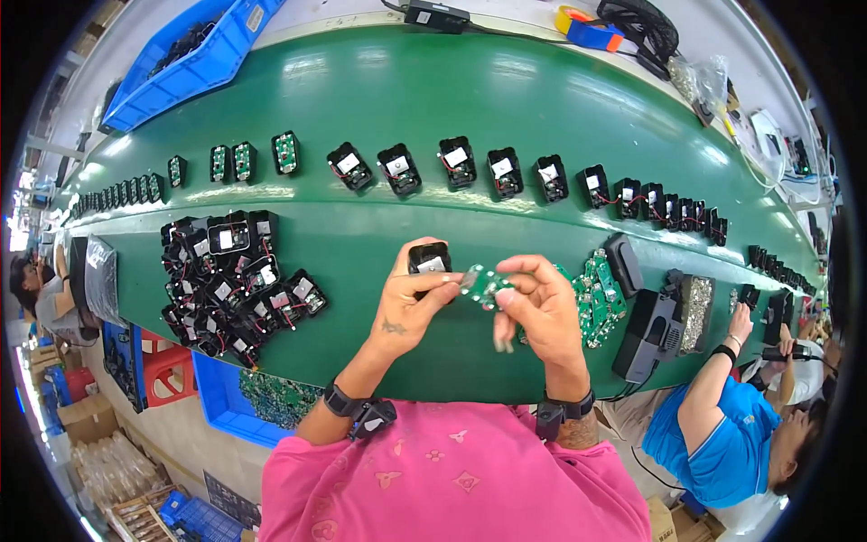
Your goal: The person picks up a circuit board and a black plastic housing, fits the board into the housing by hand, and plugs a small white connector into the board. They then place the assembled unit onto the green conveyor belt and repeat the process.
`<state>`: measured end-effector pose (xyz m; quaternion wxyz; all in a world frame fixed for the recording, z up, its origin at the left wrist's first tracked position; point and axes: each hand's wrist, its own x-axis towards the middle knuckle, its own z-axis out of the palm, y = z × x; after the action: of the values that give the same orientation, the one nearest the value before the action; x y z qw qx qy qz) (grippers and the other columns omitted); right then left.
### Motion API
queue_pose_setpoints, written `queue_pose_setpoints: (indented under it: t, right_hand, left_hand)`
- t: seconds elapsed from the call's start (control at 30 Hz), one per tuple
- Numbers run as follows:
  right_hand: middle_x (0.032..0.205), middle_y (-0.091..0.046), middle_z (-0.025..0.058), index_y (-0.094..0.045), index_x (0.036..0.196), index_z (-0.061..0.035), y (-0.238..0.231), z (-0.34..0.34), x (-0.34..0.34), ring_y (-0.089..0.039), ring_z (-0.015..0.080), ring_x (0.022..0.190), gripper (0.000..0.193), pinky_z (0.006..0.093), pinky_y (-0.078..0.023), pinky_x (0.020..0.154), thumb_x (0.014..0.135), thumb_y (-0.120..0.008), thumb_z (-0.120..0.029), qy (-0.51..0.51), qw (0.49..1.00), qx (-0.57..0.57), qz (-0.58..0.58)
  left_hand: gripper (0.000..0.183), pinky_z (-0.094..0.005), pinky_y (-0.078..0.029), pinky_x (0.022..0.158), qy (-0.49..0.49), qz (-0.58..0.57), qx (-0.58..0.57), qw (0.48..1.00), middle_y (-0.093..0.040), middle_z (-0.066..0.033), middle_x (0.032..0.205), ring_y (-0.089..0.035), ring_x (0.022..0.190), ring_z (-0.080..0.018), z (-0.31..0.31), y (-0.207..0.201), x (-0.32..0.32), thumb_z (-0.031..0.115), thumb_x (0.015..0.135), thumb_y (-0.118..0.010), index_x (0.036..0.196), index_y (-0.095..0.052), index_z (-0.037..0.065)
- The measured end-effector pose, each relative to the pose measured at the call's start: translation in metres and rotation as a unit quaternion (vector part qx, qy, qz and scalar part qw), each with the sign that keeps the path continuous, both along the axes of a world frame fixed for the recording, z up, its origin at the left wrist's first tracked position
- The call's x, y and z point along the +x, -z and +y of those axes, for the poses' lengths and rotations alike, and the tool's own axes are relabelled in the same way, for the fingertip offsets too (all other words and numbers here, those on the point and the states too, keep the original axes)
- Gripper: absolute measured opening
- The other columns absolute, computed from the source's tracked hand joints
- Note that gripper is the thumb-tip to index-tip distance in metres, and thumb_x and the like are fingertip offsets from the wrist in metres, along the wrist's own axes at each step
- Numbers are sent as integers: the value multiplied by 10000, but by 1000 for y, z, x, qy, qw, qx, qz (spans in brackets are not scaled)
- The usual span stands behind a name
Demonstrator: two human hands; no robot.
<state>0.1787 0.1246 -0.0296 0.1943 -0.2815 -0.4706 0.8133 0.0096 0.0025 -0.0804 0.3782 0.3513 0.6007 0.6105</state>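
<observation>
My left hand (406, 305) is closed round a small black plastic housing (429, 257) with a white block inside. Its thumb tip reaches the left edge of a small green circuit board (486, 287); any wire between the two is too small to make out. That board is pinched in the fingers of my right hand (547, 316), to the right of the housing. Beside my right hand lies a pile of similar green circuit boards (601, 303). A heap of black housings (226, 289) with white blocks and red wires sits left of my hands.
A row of black housings (456, 163) curves across the table (379, 90), some at left showing green boards. At right stand a dark grey device (646, 334) and a tray of small metal parts (695, 312). A blue bin (181, 63) is at far left; a co-worker (722, 415) sits right.
</observation>
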Motion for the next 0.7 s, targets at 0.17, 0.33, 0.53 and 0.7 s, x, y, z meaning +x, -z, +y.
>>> queue_pose_setpoints:
  t: [0.17, 0.33, 0.53, 0.7]
  right_hand:
    - [843, -667, 102, -565, 1132, 53, 6, -8, -17, -670, 137, 623, 219, 228, -534, 520, 927, -638, 25, 2, 999, 42, -21]
    - [848, -658, 93, -568, 1146, 55, 6, -9, -18, -663, 124, 635, 230, 218, -524, 530, 935, -646, 8, 16, 998, 48, -36]
    - [917, -622, 79, -557, 1120, 49, 12, -11, -18, -655, 108, 654, 233, 211, -510, 529, 917, -669, 22, 41, 991, 96, -86]
    - [950, -590, 67, -547, 1125, 38, 16, -13, -16, -631, 90, 649, 246, 201, -502, 540, 914, -674, 28, 55, 988, 113, -94]
  left_hand:
    - [218, -358, -457, 918, 27, 194, 36, 980, -514, -110, 1302, -565, 1069, -249, 5, -12, 0, -12, 758, -731, 956, -746, 77]
    - [170, -368, -471, 879, 20, 207, 9, 978, -507, -119, 1308, -569, 1044, -249, 3, -19, 0, 9, 766, -740, 915, -752, 88]
    - [646, -331, -506, 901, 25, 31, 2, 999, -463, -106, 1401, -568, 1123, -216, 5, -26, 5, -22, 796, -708, 1403, -501, 46]
    - [835, -326, -527, 890, 75, -199, -4, 977, -434, -141, 1453, -560, 1165, -180, 2, -25, 2, 11, 840, -701, 1551, -265, 55]
